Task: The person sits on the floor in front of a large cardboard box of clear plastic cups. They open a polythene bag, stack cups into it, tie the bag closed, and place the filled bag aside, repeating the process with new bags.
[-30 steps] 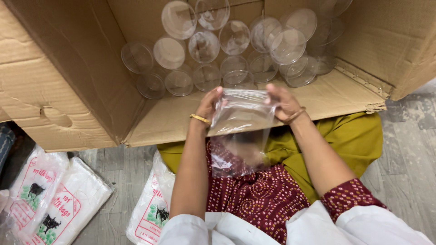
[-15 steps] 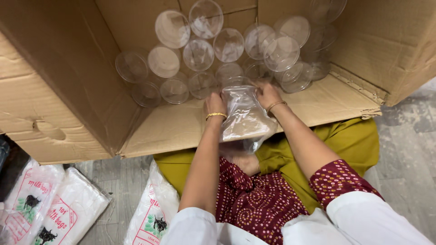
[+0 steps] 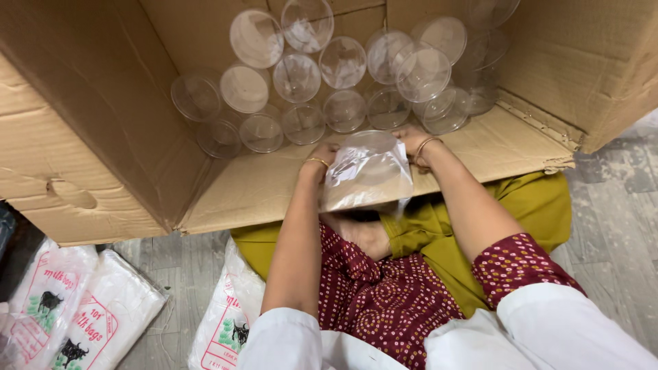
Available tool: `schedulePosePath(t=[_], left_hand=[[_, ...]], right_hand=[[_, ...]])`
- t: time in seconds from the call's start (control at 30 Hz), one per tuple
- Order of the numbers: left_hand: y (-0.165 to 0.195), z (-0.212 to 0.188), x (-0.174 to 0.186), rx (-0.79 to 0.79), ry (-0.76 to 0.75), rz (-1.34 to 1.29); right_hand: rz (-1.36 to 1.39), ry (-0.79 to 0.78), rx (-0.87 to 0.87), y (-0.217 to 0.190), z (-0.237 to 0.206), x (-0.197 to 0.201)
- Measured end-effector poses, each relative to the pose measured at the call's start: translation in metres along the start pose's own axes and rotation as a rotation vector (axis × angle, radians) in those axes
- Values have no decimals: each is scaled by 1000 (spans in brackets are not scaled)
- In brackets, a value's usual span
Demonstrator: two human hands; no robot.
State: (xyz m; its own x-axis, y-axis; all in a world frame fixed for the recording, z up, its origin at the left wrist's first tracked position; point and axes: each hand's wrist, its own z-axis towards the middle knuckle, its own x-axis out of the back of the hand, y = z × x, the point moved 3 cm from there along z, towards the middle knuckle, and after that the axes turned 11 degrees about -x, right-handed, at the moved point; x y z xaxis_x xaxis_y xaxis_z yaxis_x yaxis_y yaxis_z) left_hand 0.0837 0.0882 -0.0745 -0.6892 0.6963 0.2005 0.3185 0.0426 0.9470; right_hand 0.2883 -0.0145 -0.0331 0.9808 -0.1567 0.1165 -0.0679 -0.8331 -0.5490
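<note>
The fingers of the left hand (image 3: 322,156) and the right hand (image 3: 413,141) are closing on the two sides of a clear crinkled plastic bag (image 3: 367,173), gripping it over the front flap of the large brown cardboard box (image 3: 89,137). Just behind the hands, many clear round plastic containers (image 3: 343,68) are lying stacked inside the box. Flat white printed bag packs (image 3: 75,315) are lying on the grey floor near the box's left corner.

Soft, even indoor light from above, bright enough throughout. Faint glare glints on the clear plastic cups (image 3: 343,65) and the clear plastic bag (image 3: 367,171). Gentle shadow pools under the cardboard box flap (image 3: 103,185). Focus stays sharp; edges bend slightly.
</note>
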Motion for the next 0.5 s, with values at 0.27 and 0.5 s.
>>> schedulePosePath(t=[0.27,0.5], left_hand=[[38,4,-19,4,255,-364],[83,7,-33,-479,49,-418]], right_hand=[[352,-209,530,3,-5,14],[813,-992,497,-7,-119,-19]])
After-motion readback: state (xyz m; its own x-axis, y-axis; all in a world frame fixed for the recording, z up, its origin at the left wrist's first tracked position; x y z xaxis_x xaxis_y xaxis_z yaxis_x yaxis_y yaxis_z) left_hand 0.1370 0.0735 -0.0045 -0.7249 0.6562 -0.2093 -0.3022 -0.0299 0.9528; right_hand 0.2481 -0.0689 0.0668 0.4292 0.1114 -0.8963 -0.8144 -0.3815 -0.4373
